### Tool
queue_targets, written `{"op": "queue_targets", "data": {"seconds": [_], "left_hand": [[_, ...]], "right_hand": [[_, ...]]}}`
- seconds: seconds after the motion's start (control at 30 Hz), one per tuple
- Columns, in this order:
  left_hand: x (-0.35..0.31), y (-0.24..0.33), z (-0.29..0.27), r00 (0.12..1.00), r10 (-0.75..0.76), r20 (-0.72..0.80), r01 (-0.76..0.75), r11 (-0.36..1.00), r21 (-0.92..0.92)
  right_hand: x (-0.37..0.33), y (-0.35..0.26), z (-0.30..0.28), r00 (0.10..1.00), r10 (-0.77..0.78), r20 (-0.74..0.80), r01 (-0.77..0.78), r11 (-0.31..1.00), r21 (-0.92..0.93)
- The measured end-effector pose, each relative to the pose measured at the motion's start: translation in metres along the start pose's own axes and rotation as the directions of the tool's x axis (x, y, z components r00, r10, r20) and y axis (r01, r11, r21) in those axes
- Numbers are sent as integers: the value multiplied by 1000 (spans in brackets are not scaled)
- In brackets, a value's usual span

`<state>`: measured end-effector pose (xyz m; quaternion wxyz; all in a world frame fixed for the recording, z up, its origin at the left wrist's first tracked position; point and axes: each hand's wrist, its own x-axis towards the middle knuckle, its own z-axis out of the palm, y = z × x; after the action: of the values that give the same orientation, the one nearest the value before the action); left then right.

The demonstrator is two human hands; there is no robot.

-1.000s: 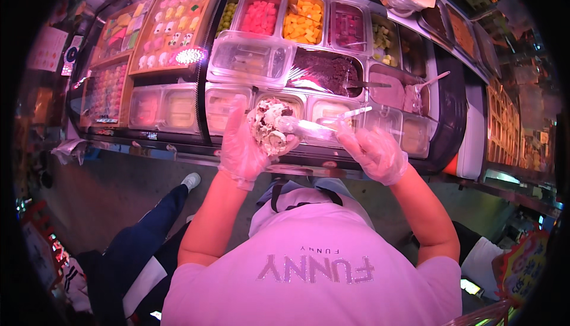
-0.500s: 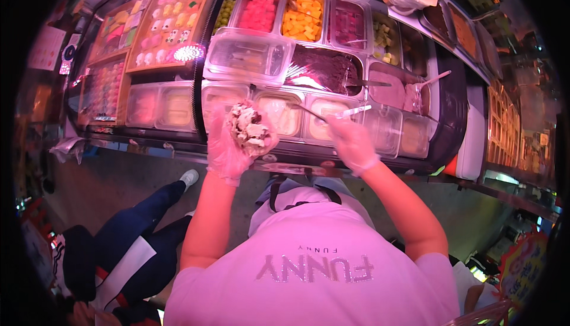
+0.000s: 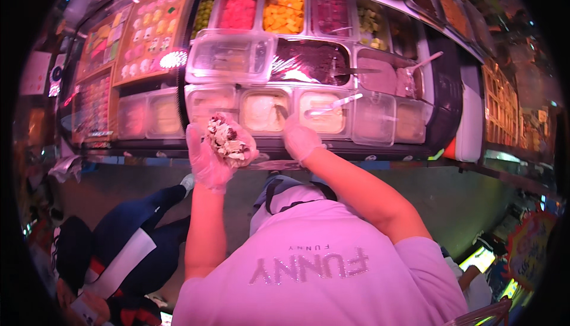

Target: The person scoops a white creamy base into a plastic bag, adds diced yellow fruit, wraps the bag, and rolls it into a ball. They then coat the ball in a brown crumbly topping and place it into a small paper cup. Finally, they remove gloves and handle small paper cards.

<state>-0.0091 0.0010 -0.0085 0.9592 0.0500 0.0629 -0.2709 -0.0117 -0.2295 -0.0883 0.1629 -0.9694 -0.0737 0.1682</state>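
In my gloved left hand (image 3: 205,163) rests a lumpy mound of pale cream and dark purple bits (image 3: 228,142), with the fingers cupped around it. It is held in front of the nearest row of tubs. My right hand (image 3: 301,138), also gloved, is closed on a thin metal utensil (image 3: 281,111). The utensil's end reaches into a tub of pale cream (image 3: 261,112); its exact shape is hard to make out. To the right of that tub sits another cream tub (image 3: 326,124) with a white spatula (image 3: 337,104) lying across it.
Behind stand a clear lidded box (image 3: 228,56), a dark purple tray (image 3: 312,62) and tubs of pink cubes (image 3: 238,6) and orange cubes (image 3: 284,9). Wooden trays of small sweets (image 3: 153,32) lie left. A person in dark clothes (image 3: 133,219) is at the lower left.
My right hand has moved left and a little nearer, bringing the utensil into the cream tub. The left hand still holds the mound. The whole view has shifted slightly.
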Motion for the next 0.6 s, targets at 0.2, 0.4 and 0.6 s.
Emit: {"op": "queue_targets", "data": {"seconds": [0.2, 0.4, 0.6], "left_hand": [[-3, -9, 2, 998, -41, 53, 45, 996, -73], [0, -13, 22, 999, -36, -31, 37, 999, 30], [-5, -2, 20, 999, 5, -35, -9, 993, -116]], "right_hand": [[-4, 87, -61, 992, 53, -116, -97, 904, -416], [-72, 248, -52, 581, 747, -323, -760, 640, 112], [-103, 287, -41, 593, 805, 4, -444, 323, 836]]}}
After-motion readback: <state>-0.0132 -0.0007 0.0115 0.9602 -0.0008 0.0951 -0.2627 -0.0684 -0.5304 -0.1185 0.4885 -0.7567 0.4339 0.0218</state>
